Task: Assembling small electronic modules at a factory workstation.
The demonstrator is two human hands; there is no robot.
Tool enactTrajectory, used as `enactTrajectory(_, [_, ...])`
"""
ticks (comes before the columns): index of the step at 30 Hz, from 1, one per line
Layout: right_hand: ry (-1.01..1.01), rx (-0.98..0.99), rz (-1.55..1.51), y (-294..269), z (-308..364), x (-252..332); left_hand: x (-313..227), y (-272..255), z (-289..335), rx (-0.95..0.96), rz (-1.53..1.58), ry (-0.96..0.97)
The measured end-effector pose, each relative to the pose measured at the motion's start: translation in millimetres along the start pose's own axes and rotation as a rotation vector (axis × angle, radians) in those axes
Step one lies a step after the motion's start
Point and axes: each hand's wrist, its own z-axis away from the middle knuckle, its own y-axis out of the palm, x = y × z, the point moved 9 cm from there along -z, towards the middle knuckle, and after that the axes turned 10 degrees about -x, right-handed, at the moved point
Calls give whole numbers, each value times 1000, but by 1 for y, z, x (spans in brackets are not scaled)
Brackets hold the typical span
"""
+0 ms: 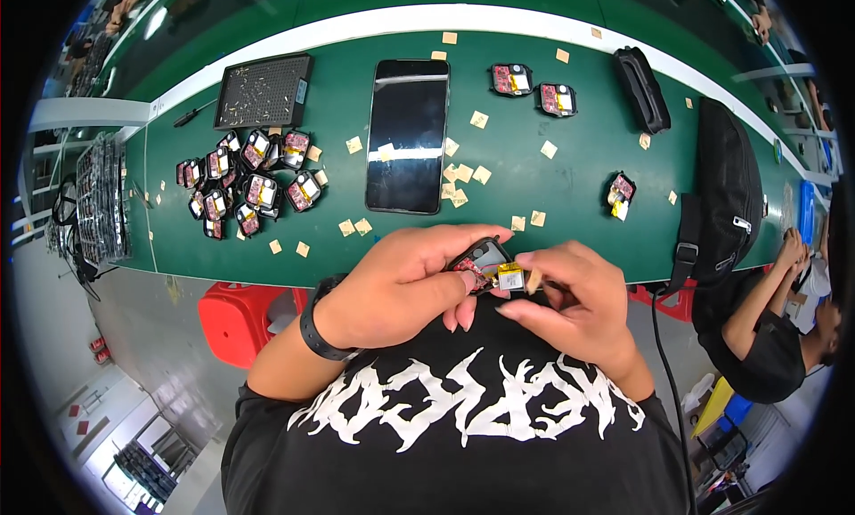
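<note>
My left hand [401, 283], a dark band at its wrist, grips an opened black watch-like housing [485, 252] near the table's front edge. Inside it a red circuit board [469, 270] shows. A small silver battery with yellow tape [510, 277] sticks out of the housing on its right side. Close beside the battery, my right hand [574, 288] pinches a small tan paper piece [534, 281] between thumb and forefinger. Part of the housing is hidden behind my left fingers.
Several similar opened housings [261, 190] are heaped at left, below a black tray [263, 92] of small bits. A dark-screened phone-like slab [407, 137] lies mid-table among scattered tan squares [464, 173]. A black bag [726, 186] lies at right; another person [757, 328] sits beyond it.
</note>
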Motion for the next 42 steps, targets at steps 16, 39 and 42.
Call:
enactTrajectory(16, [165, -152, -150, 2, 11, -16, -8, 6, -6, -80, -423, 174])
enactTrajectory(39, [630, -154, -450, 22, 11, -66, -2, 15, -8, 116, -588, 340])
enactTrajectory(42, [530, -248, -411, 13, 11, -57, 22, 10, -8, 20, -57, -12])
